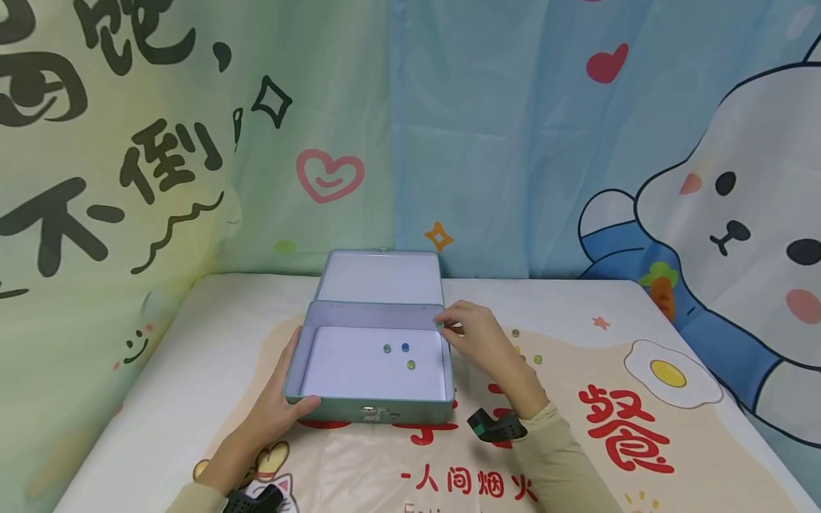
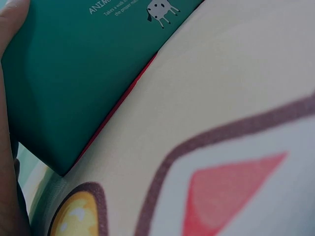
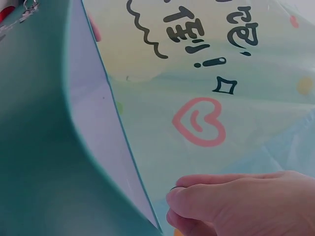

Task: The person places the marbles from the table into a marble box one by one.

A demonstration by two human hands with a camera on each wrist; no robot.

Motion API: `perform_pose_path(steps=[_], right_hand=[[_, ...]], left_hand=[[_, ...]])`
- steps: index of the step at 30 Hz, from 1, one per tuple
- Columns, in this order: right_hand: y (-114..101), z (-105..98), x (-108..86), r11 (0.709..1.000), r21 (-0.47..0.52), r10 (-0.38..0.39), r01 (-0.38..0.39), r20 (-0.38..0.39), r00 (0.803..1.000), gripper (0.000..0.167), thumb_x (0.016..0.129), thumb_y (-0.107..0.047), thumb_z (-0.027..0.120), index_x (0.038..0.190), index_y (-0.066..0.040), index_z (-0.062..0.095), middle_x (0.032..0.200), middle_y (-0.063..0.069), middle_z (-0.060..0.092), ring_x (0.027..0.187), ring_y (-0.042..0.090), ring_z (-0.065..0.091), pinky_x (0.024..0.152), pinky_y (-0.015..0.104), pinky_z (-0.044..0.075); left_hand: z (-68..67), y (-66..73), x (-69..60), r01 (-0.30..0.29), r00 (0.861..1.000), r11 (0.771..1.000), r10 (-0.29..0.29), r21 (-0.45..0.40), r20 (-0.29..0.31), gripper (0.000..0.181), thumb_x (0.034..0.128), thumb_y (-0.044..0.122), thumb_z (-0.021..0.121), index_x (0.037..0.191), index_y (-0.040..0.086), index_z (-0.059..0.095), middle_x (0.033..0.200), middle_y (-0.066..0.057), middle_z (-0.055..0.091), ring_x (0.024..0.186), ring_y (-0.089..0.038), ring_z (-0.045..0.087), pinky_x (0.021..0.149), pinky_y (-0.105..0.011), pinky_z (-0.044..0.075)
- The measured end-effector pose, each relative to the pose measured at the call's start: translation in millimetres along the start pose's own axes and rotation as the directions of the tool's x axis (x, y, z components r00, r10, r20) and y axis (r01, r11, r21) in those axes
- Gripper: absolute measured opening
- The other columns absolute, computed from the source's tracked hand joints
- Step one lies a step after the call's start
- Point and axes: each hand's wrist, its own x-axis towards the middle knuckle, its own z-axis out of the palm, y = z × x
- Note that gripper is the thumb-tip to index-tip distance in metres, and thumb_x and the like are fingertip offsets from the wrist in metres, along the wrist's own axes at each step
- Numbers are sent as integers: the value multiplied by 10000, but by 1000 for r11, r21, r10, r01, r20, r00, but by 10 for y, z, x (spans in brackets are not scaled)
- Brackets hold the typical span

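A green tin box (image 1: 368, 411) with a white inside stands on the table, its hinged lid (image 1: 381, 276) raised at the back. In it lie two green marbles (image 1: 387, 348) and one blue marble (image 1: 405, 348). My left hand (image 1: 277, 399) grips the box's left front corner, thumb at the front rim and fingers along the left side. Over the right wall, near the back, my right hand (image 1: 473, 335) pinches a small marble (image 1: 440, 325) between thumb and fingertips. Only a dark sliver of that marble shows in the right wrist view, where the hand is beside the rim.
Several loose marbles (image 1: 538, 360) lie on the cloth right of the box, partly behind the right forearm. A printed cloth (image 1: 628, 313) covers the table. Behind it hangs a cartoon curtain (image 1: 468, 142).
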Motion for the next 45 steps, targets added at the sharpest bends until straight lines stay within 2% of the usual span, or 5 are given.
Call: perform_pose_path(steps=[3,13,22,30,45], right_hand=[[-32,21,7,1000,-2,-26,26,4,1000,182,833,-57,708,1014,-64,729,959,41,660,894,174,660,782,323,548],[-50,72,8,996,-38,-79,80,23,997,150,835,-56,703,982,-54,732,922,37,653,864,159,657,761,292,550],[-60,186,30,987,-124,-95,106,96,991,147,835,-70,704,977,-85,740,918,12,655,839,126,634,749,268,536],[-145,194,187,938,-234,-201,255,232,952,78,806,-74,735,883,-71,729,835,15,646,762,127,601,703,259,518],[-152,191,418,925,-248,-189,287,354,916,45,815,-64,718,856,-82,710,843,25,679,744,103,589,702,247,508]], left_hand=[[-22,3,-13,5,1000,1000,-5,9,0,1076,774,263,741,1540,258,-14,1608,-51,60,1424,-364,152,1111,-358,201],[3,-5,15,-16,1000,999,16,-32,11,1075,778,263,744,1537,262,-16,1604,-89,67,1417,-372,175,1026,-658,185],[-5,-20,3,-1,1000,1000,2,-8,11,1066,777,306,737,1534,278,-13,1599,-112,77,1406,-392,194,1020,-671,196],[-1,-39,27,-7,1000,1000,7,-28,18,1098,761,280,748,1536,255,-29,1599,-127,61,1417,-400,168,1039,-667,175],[-4,-35,29,-4,1000,1000,5,-13,16,1085,766,329,729,1542,217,-21,1596,-128,71,1406,-412,179,1039,-665,184]])
